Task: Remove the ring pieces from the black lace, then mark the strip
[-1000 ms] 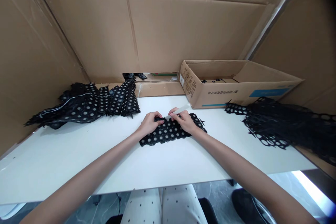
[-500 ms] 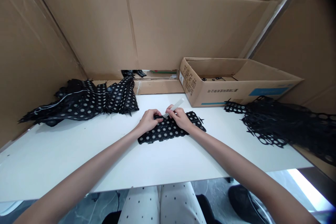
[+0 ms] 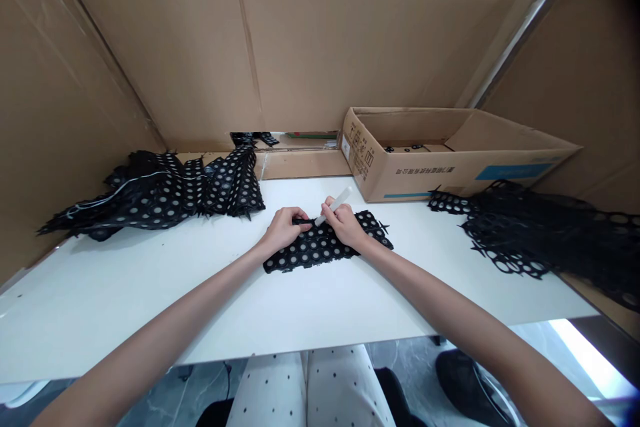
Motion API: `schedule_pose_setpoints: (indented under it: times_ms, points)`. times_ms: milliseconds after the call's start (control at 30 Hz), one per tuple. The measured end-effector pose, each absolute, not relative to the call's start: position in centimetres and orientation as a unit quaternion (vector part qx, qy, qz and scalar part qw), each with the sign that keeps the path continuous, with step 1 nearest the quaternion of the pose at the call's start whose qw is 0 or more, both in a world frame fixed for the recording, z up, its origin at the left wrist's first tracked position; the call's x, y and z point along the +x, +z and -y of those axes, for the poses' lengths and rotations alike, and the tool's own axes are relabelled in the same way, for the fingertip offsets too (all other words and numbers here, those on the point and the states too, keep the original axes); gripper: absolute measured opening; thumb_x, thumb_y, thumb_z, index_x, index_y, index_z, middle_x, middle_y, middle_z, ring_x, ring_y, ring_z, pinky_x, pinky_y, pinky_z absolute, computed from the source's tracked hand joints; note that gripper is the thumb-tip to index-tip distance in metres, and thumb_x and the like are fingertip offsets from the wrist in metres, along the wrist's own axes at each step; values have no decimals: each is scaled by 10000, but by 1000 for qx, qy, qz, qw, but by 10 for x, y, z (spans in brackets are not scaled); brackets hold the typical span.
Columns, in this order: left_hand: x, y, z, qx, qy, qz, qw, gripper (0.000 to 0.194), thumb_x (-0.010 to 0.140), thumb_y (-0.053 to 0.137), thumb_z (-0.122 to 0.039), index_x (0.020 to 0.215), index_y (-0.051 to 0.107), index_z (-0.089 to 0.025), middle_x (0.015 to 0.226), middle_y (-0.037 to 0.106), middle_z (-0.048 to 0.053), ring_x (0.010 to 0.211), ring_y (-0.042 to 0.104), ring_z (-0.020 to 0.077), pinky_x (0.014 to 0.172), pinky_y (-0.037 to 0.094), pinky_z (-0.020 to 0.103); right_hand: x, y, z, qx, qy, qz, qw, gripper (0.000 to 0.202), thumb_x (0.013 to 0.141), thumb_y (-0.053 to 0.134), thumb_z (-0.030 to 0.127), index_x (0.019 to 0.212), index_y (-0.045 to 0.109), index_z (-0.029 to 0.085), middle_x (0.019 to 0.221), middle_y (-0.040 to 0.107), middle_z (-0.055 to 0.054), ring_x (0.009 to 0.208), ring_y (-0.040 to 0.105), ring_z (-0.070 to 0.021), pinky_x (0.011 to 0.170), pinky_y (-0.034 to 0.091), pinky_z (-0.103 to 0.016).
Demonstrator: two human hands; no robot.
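So I was standing there watching, and the person had a flat black sheet dotted all over with pale round spots lying on the smooth white tabletop, right around the middle. The left hand was pinching its far edge between thumb and fingers. The right hand was gripping a slim, whitish, stick-like tool kinda like a pen, tilted with its upper end off to the far right and its lower end down at that same far edge, just beside the left fingertips. Over on the far left sat a crumpled heap of black spotted material with a thin white cord across it. On the right was a tangled pile of black netting with bigger ring-shaped holes, and behind that an open brown cardboard box with a few small black rings inside.
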State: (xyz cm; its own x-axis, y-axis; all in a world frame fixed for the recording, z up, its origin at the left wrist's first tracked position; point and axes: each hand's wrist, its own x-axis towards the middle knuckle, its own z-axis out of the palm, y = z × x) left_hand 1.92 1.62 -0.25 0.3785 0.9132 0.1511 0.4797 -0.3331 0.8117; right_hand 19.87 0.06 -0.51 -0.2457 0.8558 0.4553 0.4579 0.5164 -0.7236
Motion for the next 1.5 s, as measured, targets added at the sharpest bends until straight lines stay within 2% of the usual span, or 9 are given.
schedule_pose_setpoints:
  times_ms: [300, 500, 633, 767, 1067, 1200, 1367, 1500]
  points:
    - [19, -4, -16, 741, 315, -465, 367, 128, 672, 644, -275, 725, 625, -160, 777, 663, 29, 746, 588, 178, 745, 434, 307, 201, -6, 1, -430, 289, 727, 450, 330, 923, 341, 412, 674, 415, 209, 542, 355, 41, 512, 381, -125, 550, 326, -258]
    - [8, 2, -29, 762, 288, -412, 408, 159, 640, 676, -267, 734, 617, -153, 753, 642, 17, 713, 567, 153, 685, 421, 270, 204, 3, 7, -394, 320, 746, 431, 279, 891, 425, 382, 687, 466, 198, 654, 481, 11, 599, 462, -130, 665, 377, -278]
    - [-5, 6, -38, 779, 224, -369, 454, 217, 652, 670, -299, 810, 638, -152, 738, 638, 14, 683, 567, 146, 660, 422, 259, 207, 5, 8, -365, 406, 717, 434, 134, 846, 488, 294, 772, 523, 187, 611, 504, 27, 571, 481, -124, 632, 378, -264]
    - [-8, 10, -37, 817, 183, -365, 407, 208, 701, 615, -321, 819, 659, -156, 751, 644, 25, 695, 564, 159, 671, 421, 266, 208, 1, 5, -376, 413, 665, 496, 59, 800, 469, 189, 777, 522, 180, 558, 483, 42, 545, 466, -119, 610, 366, -256]
    - [3, 7, -26, 849, 202, -399, 281, 289, 758, 560, -434, 641, 577, -170, 625, 569, -8, 612, 479, 143, 597, 341, 252, 207, -2, 5, -389, 376, 678, 498, 85, 760, 446, 155, 734, 523, 180, 591, 468, 36, 572, 457, -120, 602, 361, -252]
    - [2, 8, -26, 862, 189, -381, 275, 321, 772, 534, -421, 571, 533, -171, 559, 510, -23, 558, 420, 127, 560, 304, 248, 207, 0, 6, -388, 381, 679, 492, 83, 770, 453, 172, 752, 534, 179, 602, 485, 30, 586, 471, -125, 614, 373, -256]
    - [3, 6, -25, 877, 194, -366, 243, 348, 768, 542, -441, 550, 522, -170, 559, 516, -17, 566, 427, 127, 565, 297, 248, 207, 2, 7, -377, 396, 687, 479, 81, 787, 476, 200, 765, 550, 176, 606, 507, 27, 597, 495, -130, 650, 386, -268]
    - [2, 2, -27, 857, 217, -361, 297, 352, 761, 555, -455, 567, 549, -161, 556, 509, -26, 555, 426, 112, 554, 308, 233, 208, 3, 7, -370, 392, 689, 484, 84, 767, 481, 164, 736, 558, 176, 611, 515, 24, 611, 494, -130, 676, 384, -271]
